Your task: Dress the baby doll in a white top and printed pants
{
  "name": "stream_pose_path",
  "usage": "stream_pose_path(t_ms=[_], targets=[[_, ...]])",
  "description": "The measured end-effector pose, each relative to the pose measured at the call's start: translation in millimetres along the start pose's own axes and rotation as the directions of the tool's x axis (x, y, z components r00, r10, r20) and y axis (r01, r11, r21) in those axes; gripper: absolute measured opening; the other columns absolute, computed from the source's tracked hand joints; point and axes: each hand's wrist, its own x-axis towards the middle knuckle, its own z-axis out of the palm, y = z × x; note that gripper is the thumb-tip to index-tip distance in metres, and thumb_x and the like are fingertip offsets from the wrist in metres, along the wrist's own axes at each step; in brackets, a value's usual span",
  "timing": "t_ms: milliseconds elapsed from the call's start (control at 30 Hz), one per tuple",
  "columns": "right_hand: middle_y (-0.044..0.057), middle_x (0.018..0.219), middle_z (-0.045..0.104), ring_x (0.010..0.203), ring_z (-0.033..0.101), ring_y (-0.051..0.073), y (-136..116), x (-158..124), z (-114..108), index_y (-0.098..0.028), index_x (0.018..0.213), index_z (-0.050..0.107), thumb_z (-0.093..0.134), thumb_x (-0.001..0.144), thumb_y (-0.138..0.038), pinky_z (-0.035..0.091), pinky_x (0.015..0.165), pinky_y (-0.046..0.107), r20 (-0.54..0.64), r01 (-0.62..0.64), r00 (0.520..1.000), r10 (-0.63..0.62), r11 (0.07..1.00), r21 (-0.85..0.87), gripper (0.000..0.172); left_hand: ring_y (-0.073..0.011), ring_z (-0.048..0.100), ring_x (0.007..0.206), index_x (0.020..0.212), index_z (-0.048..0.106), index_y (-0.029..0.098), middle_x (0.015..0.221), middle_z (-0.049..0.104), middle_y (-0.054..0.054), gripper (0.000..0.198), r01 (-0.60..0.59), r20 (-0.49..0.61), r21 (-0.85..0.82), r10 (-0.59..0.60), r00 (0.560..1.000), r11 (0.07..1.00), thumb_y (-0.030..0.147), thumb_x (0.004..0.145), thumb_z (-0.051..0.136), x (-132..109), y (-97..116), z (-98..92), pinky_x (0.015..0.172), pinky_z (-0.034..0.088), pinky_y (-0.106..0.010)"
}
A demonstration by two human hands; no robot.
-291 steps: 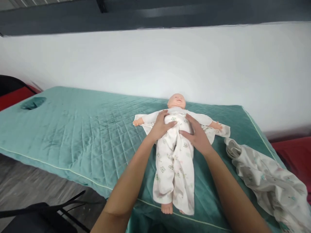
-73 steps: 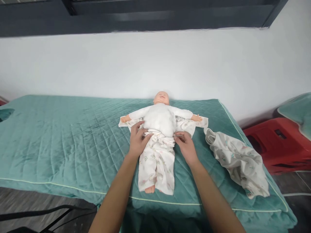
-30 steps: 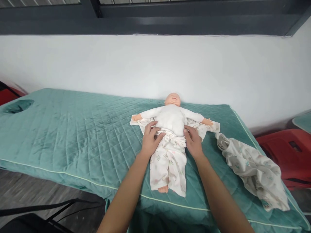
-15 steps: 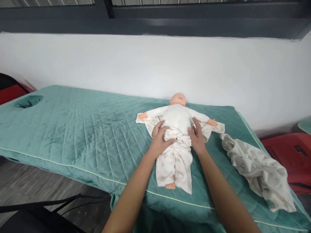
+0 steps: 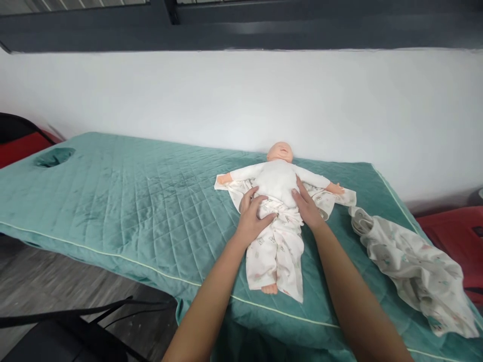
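Note:
A baby doll [image 5: 278, 180] in a white top lies on its back, arms spread and head towards the wall. Patterned white pants [image 5: 274, 246] cover its legs, with the waistband bunched at the belly and one foot showing. My left hand [image 5: 253, 217] rests over the waistband on the doll's left-of-picture side, thumb and fingers apart. On the other side, my right hand [image 5: 307, 207] lies against the torso just above the waistband, fingers stretched out. A printed baby shirt [image 5: 325, 202] is spread open beneath the doll's back and arms.
A crumpled printed cloth [image 5: 411, 264] lies to the right on the green quilted bed [image 5: 151, 201]. The bed has a face hole [image 5: 56, 157] at its left end. A white wall [image 5: 196, 100] stands behind; red chairs [image 5: 455, 236] flank the bed.
My right hand has slid slightly up the doll's side, from the waistband onto the white top. The left hand has barely moved. The whole view has shifted a little.

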Motion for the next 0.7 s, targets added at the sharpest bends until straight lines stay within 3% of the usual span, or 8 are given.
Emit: stream_pose_path(t_ms=[400,567,700], targets=[[-0.001,0.167,0.026,0.157,0.019,0.022,3.9,-6.5,2.9,-0.031,0.158,0.035,0.048,0.088,-0.078,0.01,0.131,0.044,-0.029,0.045,0.999,-0.045,0.999,-0.02,0.086,-0.0271,0.042,0.143,0.116,0.061,0.026,0.148,0.042,-0.011,0.036,0.035,-0.032,0.013,-0.034,0.999,0.999,0.035,0.085,0.075,-1.3,3.9,-1.3,0.12,0.036,-0.047],[-0.001,0.164,0.032,0.156,0.023,0.024,5.3,-5.2,0.5,-0.03,0.154,0.044,0.05,0.086,-0.079,0.012,0.131,0.047,-0.024,0.04,0.999,-0.041,0.998,-0.038,0.084,-0.0271,0.045,0.14,0.113,0.062,0.026,0.145,0.046,-0.011,0.032,0.032,-0.06,0.014,-0.031,0.998,0.999,0.035,0.084,0.075,-0.3,4.9,-0.3,0.119,0.037,-0.047],[0.001,0.16,0.04,0.154,0.027,0.027,4.9,-3.4,-1.3,-0.028,0.15,0.051,0.054,0.087,-0.073,0.014,0.13,0.05,-0.031,0.016,0.999,-0.018,0.999,-0.043,0.078,-0.0284,0.041,0.146,0.115,0.061,0.025,0.154,0.042,-0.012,0.033,0.052,-0.021,-0.007,-0.052,0.998,0.999,0.034,0.086,0.073,-0.1,4.7,1.2,0.121,0.034,-0.05]])
